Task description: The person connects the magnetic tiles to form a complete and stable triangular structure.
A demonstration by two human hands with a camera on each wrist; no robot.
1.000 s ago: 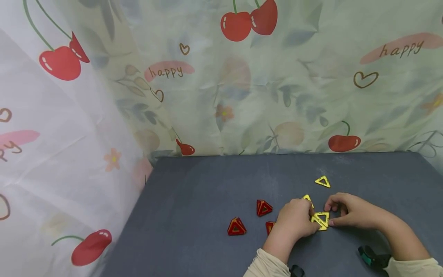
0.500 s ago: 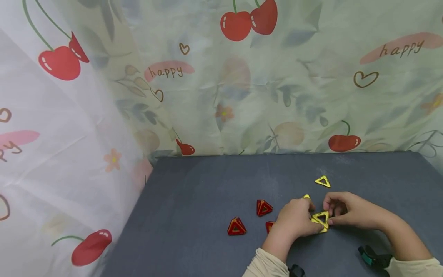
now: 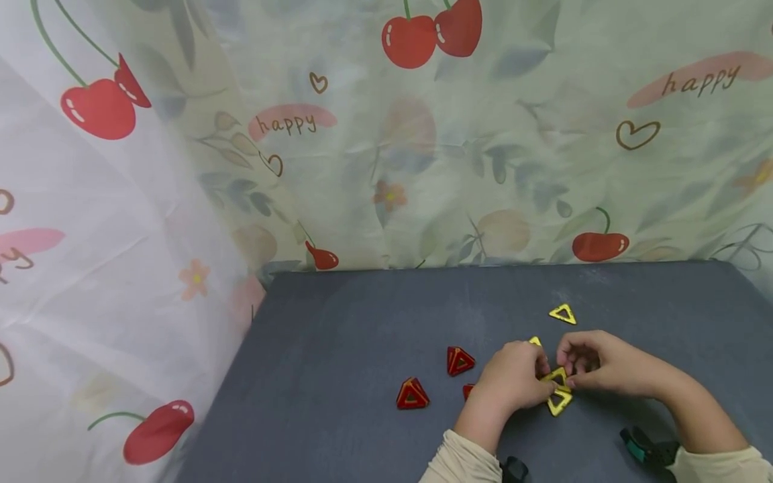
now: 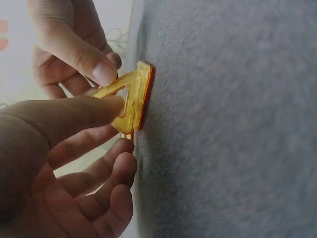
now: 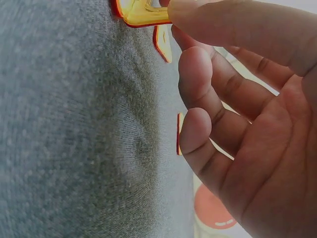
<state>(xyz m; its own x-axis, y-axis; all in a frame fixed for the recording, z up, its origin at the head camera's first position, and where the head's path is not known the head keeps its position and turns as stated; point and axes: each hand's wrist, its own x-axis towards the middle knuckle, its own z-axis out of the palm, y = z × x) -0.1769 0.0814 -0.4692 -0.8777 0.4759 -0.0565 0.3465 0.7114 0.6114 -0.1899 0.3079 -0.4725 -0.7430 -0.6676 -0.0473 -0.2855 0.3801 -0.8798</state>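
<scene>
My left hand (image 3: pixel 513 376) and right hand (image 3: pixel 616 365) meet over the right part of the table. Between them, both pinch one yellow triangular magnetic tile (image 3: pixel 562 373), raised at a slant. A second yellow triangle tile (image 3: pixel 559 404) adjoins its lower edge on the near side. In the left wrist view, both thumbs press the slanted yellow tile (image 4: pixel 126 82); its lower edge stands close to the table. The right wrist view has my right thumb on a yellow tile (image 5: pixel 143 19), with the other fingers curled. Another yellow triangle (image 3: pixel 535 341) is partly hidden beyond my left hand.
A loose yellow triangle (image 3: pixel 563 314) lies farther back on the dark grey table (image 3: pixel 338 335). Two red pyramids (image 3: pixel 413 394) stand left of my left hand, and a red piece (image 3: pixel 468 390) is mostly hidden behind it. A patterned cloth (image 3: pixel 362 154) hangs behind.
My right hand has shifted slightly left, toward the left hand. The pinched tile has tilted up, and the near yellow triangle now shows more fully below it.
</scene>
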